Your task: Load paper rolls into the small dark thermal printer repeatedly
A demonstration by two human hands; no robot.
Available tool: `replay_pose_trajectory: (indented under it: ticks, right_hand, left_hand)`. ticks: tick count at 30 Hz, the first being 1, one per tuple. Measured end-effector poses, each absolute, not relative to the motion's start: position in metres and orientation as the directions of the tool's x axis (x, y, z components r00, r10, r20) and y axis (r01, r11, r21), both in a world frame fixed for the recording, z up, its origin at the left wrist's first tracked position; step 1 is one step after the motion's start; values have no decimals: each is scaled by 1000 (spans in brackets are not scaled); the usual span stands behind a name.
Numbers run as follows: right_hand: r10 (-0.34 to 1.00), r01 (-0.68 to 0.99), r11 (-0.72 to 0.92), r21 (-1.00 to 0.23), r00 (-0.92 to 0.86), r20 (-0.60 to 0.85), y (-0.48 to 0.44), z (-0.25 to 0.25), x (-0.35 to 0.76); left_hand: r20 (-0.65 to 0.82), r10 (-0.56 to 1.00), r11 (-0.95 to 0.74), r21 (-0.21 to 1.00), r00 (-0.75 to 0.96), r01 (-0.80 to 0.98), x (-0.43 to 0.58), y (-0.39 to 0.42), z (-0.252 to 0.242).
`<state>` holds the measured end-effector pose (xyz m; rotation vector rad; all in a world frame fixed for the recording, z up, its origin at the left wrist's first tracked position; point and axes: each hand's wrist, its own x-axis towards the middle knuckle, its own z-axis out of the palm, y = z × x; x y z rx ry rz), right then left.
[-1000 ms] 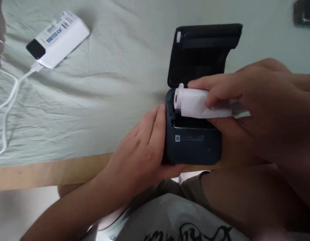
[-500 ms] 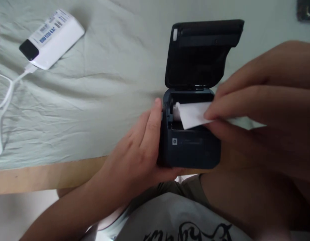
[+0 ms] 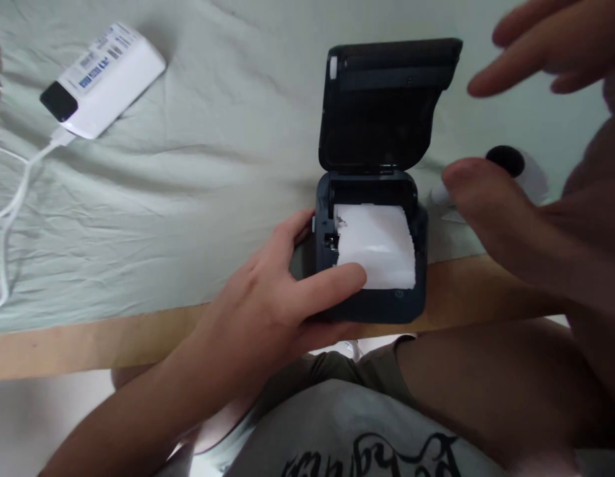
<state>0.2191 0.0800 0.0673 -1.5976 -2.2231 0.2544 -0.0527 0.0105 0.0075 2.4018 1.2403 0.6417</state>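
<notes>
A small dark blue printer stands at the table's front edge with its lid swung up. A white paper roll lies in its bay, the loose end draped over the front. My left hand grips the printer's left side, its thumb pressing on the paper's lower left corner. My right hand hovers to the right of the printer, above it, fingers spread and holding nothing.
A white power bank with a white cable lies at the back left on the pale green cloth. A white and black round object sits behind my right thumb. The wooden table edge runs along the front.
My right hand set the paper roll into the printer's bay, let go and lifted away to the upper right. My left thumb moved onto the paper's loose end.
</notes>
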Motion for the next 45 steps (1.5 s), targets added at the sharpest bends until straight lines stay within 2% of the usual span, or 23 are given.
replay_pose_trajectory:
  ticks: [3, 14, 20, 23, 26, 30, 34, 37, 39, 45]
  right_hand:
    - [866, 815, 479, -325, -380, 324, 91, 60, 221]
    - [881, 801, 462, -381, -366, 298, 93, 52, 240]
    - [750, 680, 660, -320, -578, 320, 86, 56, 231]
    - [706, 660, 705, -260, -622, 337, 88, 49, 232]
    - [713, 670, 700, -247, -635, 297, 88, 44, 233]
    - [743, 696, 670, -258, -623, 247, 86, 48, 229]
    - [758, 720, 653, -237, -615, 217, 89, 51, 229]
    - [763, 727, 645, -238, -630, 143, 95, 50, 232]
    - [767, 727, 633, -266, -635, 93, 99, 49, 231]
    - [817, 764, 577, -289, -530, 229, 90, 54, 221]
  left_hand:
    - [264, 813, -578, 473, 519, 665, -53, 13, 6]
    - [204, 834, -534, 526, 512, 662, -55, 10, 5]
    - [247, 818, -562, 539, 520, 627, -54, 11, 3]
    - [238, 820, -558, 533, 521, 636, -52, 10, 4]
    - [253, 836, -542, 520, 487, 660, -50, 9, 6]
    - [202, 860, -504, 475, 468, 721, -47, 8, 9]
    - [211, 850, -521, 473, 482, 711, -47, 9, 9]
    - [246, 838, -542, 484, 487, 688, -48, 10, 7]
    - [211, 854, -512, 506, 475, 694, -49, 11, 6]
    - [250, 844, -533, 485, 475, 693, -48, 8, 8]
